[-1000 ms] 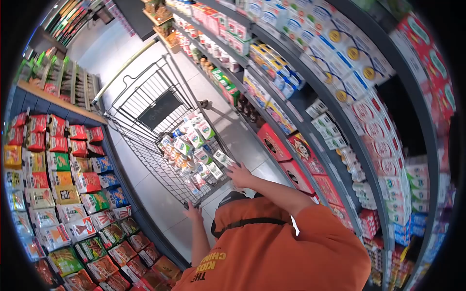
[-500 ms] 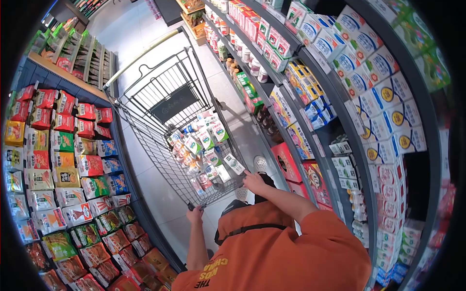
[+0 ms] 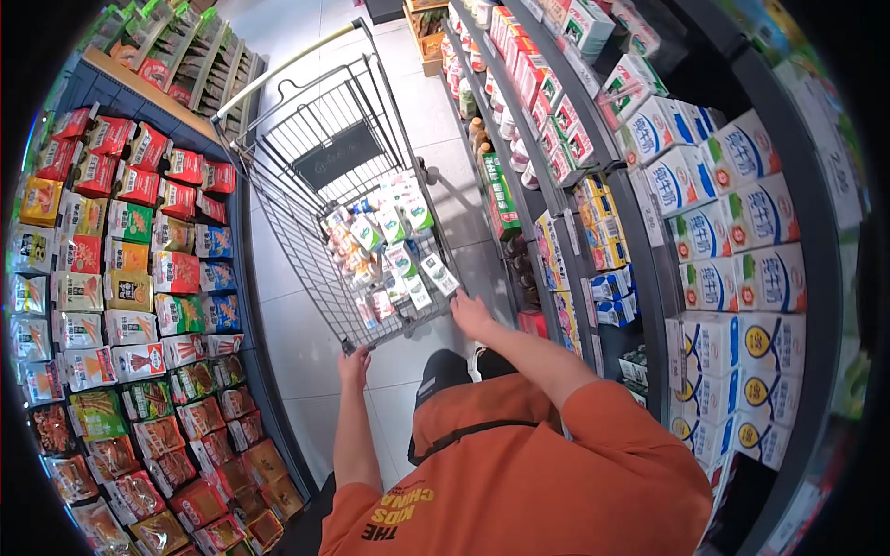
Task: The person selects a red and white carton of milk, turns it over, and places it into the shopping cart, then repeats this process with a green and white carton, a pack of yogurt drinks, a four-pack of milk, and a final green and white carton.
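A wire shopping cart (image 3: 298, 264) stands before me, its pale handle bar (image 3: 287, 72) at the far end. Its near corner on the left is in the grip of my left hand (image 3: 353, 365), fingers curled round a dark end piece. My right hand (image 3: 471, 315) is closed on the near right corner of the same cart. Inside the basket lies a pile of packed goods: white and green cartons (image 3: 391, 224), a white carton (image 3: 438, 273) close to my right hand, and orange and white packs (image 3: 350, 248). A dark sign panel (image 3: 337, 156) hangs on the far basket wall.
On the left, a sloped display (image 3: 139, 111) holds rows of snack packets (image 3: 128, 290). Shelves with milk cartons (image 3: 732, 232), bottles and boxes line the right side. A wooden crate (image 3: 426, 35) stands farther up the tiled aisle (image 3: 315, 371).
The shelves on the right have shifted in view, with the milk cartons now nearer. Both hands keep their hold on the cart, which appears slightly higher in view.
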Action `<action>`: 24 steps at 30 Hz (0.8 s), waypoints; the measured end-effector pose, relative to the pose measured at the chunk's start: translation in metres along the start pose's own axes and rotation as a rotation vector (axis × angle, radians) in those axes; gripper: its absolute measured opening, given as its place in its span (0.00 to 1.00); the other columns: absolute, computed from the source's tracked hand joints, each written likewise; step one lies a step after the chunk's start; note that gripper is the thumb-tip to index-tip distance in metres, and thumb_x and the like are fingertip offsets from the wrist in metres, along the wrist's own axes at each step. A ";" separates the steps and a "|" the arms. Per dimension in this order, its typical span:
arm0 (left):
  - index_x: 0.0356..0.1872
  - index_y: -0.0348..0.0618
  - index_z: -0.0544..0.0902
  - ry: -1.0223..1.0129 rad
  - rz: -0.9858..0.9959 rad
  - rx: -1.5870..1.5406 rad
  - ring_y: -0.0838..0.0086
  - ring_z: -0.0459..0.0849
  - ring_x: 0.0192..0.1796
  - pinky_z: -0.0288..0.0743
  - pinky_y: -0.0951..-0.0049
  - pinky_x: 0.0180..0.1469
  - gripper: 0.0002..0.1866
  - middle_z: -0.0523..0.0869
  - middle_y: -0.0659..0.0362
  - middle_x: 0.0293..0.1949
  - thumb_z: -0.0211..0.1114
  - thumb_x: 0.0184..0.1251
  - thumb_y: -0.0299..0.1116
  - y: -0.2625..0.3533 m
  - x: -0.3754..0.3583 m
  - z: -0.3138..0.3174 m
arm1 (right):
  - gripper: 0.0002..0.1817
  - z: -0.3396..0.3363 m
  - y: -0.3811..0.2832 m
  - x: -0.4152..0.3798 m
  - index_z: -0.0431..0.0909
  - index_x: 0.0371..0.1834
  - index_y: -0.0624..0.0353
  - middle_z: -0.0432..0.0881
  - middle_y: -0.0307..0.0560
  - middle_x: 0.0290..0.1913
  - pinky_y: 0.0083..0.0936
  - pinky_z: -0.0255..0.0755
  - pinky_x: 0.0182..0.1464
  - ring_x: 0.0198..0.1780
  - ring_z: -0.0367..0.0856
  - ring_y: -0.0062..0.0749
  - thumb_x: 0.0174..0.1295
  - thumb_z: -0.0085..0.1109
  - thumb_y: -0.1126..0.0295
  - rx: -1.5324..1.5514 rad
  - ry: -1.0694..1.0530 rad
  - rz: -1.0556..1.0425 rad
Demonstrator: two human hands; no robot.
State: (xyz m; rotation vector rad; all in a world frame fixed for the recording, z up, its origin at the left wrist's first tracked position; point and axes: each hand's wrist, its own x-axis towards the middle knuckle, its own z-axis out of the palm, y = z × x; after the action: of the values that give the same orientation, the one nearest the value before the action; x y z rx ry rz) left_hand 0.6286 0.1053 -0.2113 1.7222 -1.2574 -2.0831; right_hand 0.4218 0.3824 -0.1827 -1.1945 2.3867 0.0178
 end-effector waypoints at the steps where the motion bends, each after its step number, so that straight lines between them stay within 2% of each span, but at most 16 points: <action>1: 0.54 0.40 0.70 0.010 -0.004 -0.035 0.64 0.84 0.43 0.83 0.68 0.40 0.18 0.81 0.52 0.46 0.63 0.64 0.23 0.002 0.004 0.010 | 0.24 -0.007 0.009 0.004 0.69 0.59 0.68 0.70 0.59 0.64 0.45 0.72 0.58 0.73 0.61 0.41 0.58 0.56 0.72 0.001 -0.011 0.004; 4: 0.58 0.35 0.69 0.025 -0.033 -0.105 0.59 0.86 0.45 0.86 0.61 0.44 0.19 0.80 0.46 0.49 0.59 0.68 0.23 0.009 0.016 0.036 | 0.25 -0.024 0.030 0.026 0.68 0.61 0.68 0.66 0.60 0.68 0.45 0.72 0.59 0.73 0.62 0.41 0.59 0.56 0.73 0.069 -0.027 0.081; 7: 0.57 0.34 0.69 0.076 0.057 0.040 0.60 0.87 0.40 0.87 0.60 0.43 0.15 0.82 0.47 0.44 0.55 0.71 0.21 0.012 0.028 0.065 | 0.29 -0.042 0.049 0.050 0.65 0.64 0.68 0.63 0.61 0.70 0.44 0.71 0.59 0.73 0.61 0.42 0.58 0.57 0.72 -0.006 -0.099 0.100; 10: 0.55 0.32 0.70 0.074 0.116 -0.059 0.59 0.87 0.39 0.88 0.59 0.43 0.13 0.82 0.48 0.43 0.53 0.71 0.20 0.015 0.034 0.089 | 0.33 -0.060 0.068 0.070 0.62 0.67 0.68 0.59 0.61 0.72 0.44 0.71 0.61 0.74 0.60 0.42 0.57 0.59 0.71 0.020 -0.152 0.134; 13: 0.54 0.31 0.70 0.048 0.088 -0.050 0.60 0.87 0.38 0.88 0.60 0.41 0.12 0.82 0.48 0.43 0.52 0.71 0.20 0.028 0.057 0.106 | 0.41 -0.071 0.084 0.087 0.57 0.70 0.69 0.54 0.62 0.75 0.44 0.70 0.62 0.76 0.57 0.43 0.53 0.64 0.70 -0.006 -0.109 0.128; 19: 0.50 0.34 0.73 0.067 0.100 -0.039 0.64 0.87 0.33 0.88 0.64 0.35 0.09 0.84 0.51 0.38 0.54 0.72 0.23 0.067 0.098 0.139 | 0.55 -0.105 0.102 0.141 0.48 0.74 0.73 0.46 0.64 0.77 0.44 0.68 0.64 0.79 0.46 0.44 0.43 0.72 0.68 -0.076 -0.247 0.127; 24: 0.51 0.35 0.74 0.035 0.160 0.083 0.65 0.87 0.32 0.85 0.66 0.32 0.11 0.85 0.51 0.37 0.57 0.71 0.26 0.099 0.137 0.159 | 0.59 -0.126 0.115 0.178 0.43 0.75 0.73 0.38 0.64 0.79 0.46 0.65 0.67 0.81 0.39 0.44 0.43 0.72 0.66 -0.033 -0.226 0.152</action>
State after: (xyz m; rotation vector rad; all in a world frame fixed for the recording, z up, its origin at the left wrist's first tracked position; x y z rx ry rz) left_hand 0.4097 0.0394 -0.2478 1.6240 -1.4390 -1.9290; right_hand 0.1924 0.2923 -0.1658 -0.9671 2.2784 0.2301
